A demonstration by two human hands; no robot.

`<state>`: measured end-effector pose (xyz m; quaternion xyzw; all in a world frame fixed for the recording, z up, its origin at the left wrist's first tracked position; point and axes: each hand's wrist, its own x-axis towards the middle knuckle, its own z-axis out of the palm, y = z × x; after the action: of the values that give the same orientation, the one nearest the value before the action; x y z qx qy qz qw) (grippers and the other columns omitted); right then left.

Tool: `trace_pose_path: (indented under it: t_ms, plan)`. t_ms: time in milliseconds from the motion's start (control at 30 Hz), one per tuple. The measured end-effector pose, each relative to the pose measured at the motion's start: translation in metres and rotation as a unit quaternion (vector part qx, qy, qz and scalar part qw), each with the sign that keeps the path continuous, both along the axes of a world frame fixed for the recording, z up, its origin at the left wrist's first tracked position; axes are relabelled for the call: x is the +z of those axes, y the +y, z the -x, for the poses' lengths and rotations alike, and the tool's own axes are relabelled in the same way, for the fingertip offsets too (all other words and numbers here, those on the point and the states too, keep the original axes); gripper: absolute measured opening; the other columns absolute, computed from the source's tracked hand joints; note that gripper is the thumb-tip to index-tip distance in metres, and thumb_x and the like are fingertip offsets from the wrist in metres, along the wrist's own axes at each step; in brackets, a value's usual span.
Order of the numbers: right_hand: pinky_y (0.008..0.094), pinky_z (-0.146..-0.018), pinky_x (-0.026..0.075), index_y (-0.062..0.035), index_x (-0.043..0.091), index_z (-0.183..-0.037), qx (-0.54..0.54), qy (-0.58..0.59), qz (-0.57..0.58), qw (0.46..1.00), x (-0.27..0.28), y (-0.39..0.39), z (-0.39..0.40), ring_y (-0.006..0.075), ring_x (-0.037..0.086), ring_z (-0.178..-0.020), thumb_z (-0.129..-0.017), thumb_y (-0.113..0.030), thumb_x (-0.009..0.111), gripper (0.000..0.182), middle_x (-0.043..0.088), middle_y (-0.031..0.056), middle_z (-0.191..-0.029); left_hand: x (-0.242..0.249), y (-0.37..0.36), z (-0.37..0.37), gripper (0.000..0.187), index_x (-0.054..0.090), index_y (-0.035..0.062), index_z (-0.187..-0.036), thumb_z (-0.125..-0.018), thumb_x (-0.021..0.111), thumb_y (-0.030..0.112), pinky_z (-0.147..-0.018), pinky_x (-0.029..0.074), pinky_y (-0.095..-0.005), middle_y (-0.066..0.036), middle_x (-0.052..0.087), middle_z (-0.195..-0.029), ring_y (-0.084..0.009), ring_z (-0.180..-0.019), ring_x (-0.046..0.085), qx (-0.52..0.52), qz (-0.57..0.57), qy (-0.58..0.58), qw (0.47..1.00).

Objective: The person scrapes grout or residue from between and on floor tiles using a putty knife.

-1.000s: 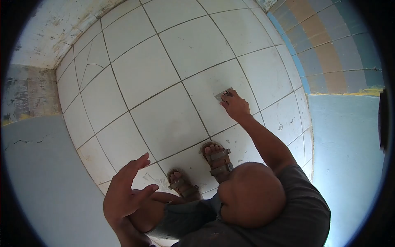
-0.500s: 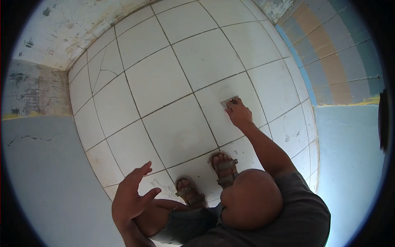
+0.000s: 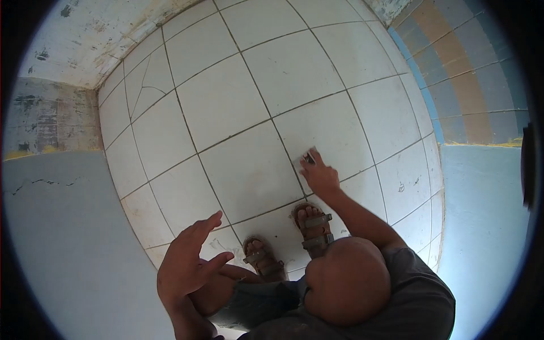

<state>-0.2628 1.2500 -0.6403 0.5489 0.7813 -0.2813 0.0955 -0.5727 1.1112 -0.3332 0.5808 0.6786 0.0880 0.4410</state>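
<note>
No legible txt, labels or nos. on anything here.

White floor tiles [image 3: 238,96], grey grout

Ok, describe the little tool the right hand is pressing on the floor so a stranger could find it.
Start at the white tiled floor, then the sandalled feet. Just beyond them the right hand presses a small flat metal scraper beside a grout line, the only loose object on the tiles.
</note>
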Motion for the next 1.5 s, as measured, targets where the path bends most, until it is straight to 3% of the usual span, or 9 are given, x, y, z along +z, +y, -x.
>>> trace_pose_path:
  t_ms: [167, 367, 567, 700, 800, 967, 1233, 1367, 1500]
  plan:
    - [0.0556, -0.089, 0.065, -0.0257, 0.068, -0.143, 0.025, -0.012, -0.036, 0.999, -0.014, 0.075, 0.046, 0.0441, 0.078, -0.104, -0.105, -0.036, 0.069, 0.039, 0.044, 0.0144, -0.168, 0.008, -0.001, -0.006, 0.090, 0.054, 0.0088, -0.161, -0.081, 0.094, 0.014, -0.113, 0.052, -0.0437, -0.019, 0.072, -0.140, -0.0344, -0.133, 0.068, -0.005, -0.042, -0.050, 0.998]
    - [0.0533, -0.091, 0.066, -0.0260, 0.070, -0.140, -0.011, 0.001, -0.053, 0.999, -0.014, 0.014, 0.021, 0.0430, 0.078, -0.107, -0.105, -0.039, 0.069, 0.037, 0.045, 0.0136, -0.167, 0.017, -0.035, 0.010, 0.081, 0.057, 0.0081, -0.157, -0.085, 0.092, 0.021, -0.107, 0.055, -0.0441, -0.019, 0.072, -0.137, -0.0387, -0.128, 0.069, 0.038, -0.053, 0.026, 0.998]
    - [0.0517, -0.096, 0.064, -0.0264, 0.069, -0.144, -0.002, 0.017, -0.050, 0.999, -0.009, 0.074, 0.028, 0.0397, 0.077, -0.112, -0.104, -0.045, 0.070, 0.044, 0.046, 0.0100, -0.167, 0.017, -0.024, -0.002, 0.083, 0.056, 0.0088, -0.158, -0.084, 0.092, 0.018, -0.109, 0.054, -0.0440, -0.019, 0.072, -0.137, -0.0375, -0.128, 0.069, 0.010, -0.034, -0.046, 0.998]
    - [0.0515, -0.102, 0.061, -0.0243, 0.071, -0.142, -0.121, 0.036, -0.060, 0.990, -0.009, 0.046, -0.054, 0.0365, 0.072, -0.124, -0.101, -0.045, 0.074, 0.046, 0.050, 0.0100, -0.164, 0.008, -0.027, 0.006, 0.089, 0.056, 0.0066, -0.159, -0.079, 0.094, 0.011, -0.112, 0.054, -0.0443, -0.020, 0.074, -0.134, -0.0334, -0.130, 0.070, -0.009, -0.066, 0.005, 0.998]
    - [0.0522, -0.106, 0.059, -0.0238, 0.072, -0.141, -0.159, -0.002, -0.099, 0.982, -0.008, 0.008, -0.118, 0.0340, 0.069, -0.130, -0.101, -0.043, 0.076, 0.045, 0.054, 0.0093, -0.161, 0.004, -0.030, 0.013, 0.090, 0.055, 0.0073, -0.160, -0.078, 0.094, 0.009, -0.112, 0.053, -0.0454, -0.018, 0.074, -0.134, -0.0329, -0.128, 0.070, 0.029, 0.016, -0.009, 0.999]
    - [0.0509, -0.112, 0.055, -0.0230, 0.073, -0.140, -0.190, 0.013, -0.071, 0.979, -0.008, 0.103, -0.109, 0.0314, 0.064, -0.137, -0.100, -0.042, 0.077, 0.044, 0.056, 0.0065, -0.160, -0.002, 0.014, -0.006, 0.089, 0.055, 0.0086, -0.160, -0.079, 0.093, 0.009, -0.111, 0.053, -0.0440, -0.018, 0.074, -0.135, -0.0329, -0.127, 0.070, -0.008, -0.015, -0.047, 0.999]
    - [0.0531, -0.110, 0.055, -0.0198, 0.073, -0.137, -0.125, -0.008, -0.042, 0.991, -0.004, 0.086, -0.125, 0.0320, 0.065, -0.136, -0.101, -0.044, 0.075, 0.043, 0.057, 0.0067, -0.156, -0.013, -0.004, 0.018, 0.089, 0.055, 0.0065, -0.160, -0.079, 0.092, 0.010, -0.109, 0.053, -0.0431, -0.017, 0.075, -0.133, -0.0325, -0.125, 0.071, 0.065, 0.006, -0.067, 0.996]
    - [0.0554, -0.110, 0.055, -0.0213, 0.072, -0.140, -0.140, -0.030, -0.040, 0.989, -0.002, 0.151, -0.110, 0.0332, 0.065, -0.134, -0.103, -0.047, 0.072, 0.045, 0.060, 0.0094, -0.150, -0.002, 0.022, -0.006, 0.088, 0.056, 0.0065, -0.159, -0.079, 0.092, 0.010, -0.108, 0.053, -0.0428, -0.017, 0.076, -0.131, -0.0316, -0.124, 0.071, -0.009, -0.033, -0.045, 0.998]
    - [0.0554, -0.109, 0.056, -0.0213, 0.072, -0.137, -0.119, -0.065, -0.004, 0.991, -0.003, 0.092, -0.111, 0.0345, 0.066, -0.133, -0.103, -0.048, 0.071, 0.044, 0.060, 0.0120, -0.148, -0.004, 0.019, -0.001, 0.088, 0.057, 0.0071, -0.158, -0.078, 0.093, 0.008, -0.108, 0.055, -0.0434, -0.017, 0.076, -0.129, -0.0313, -0.122, 0.072, 0.011, -0.073, -0.078, 0.994]
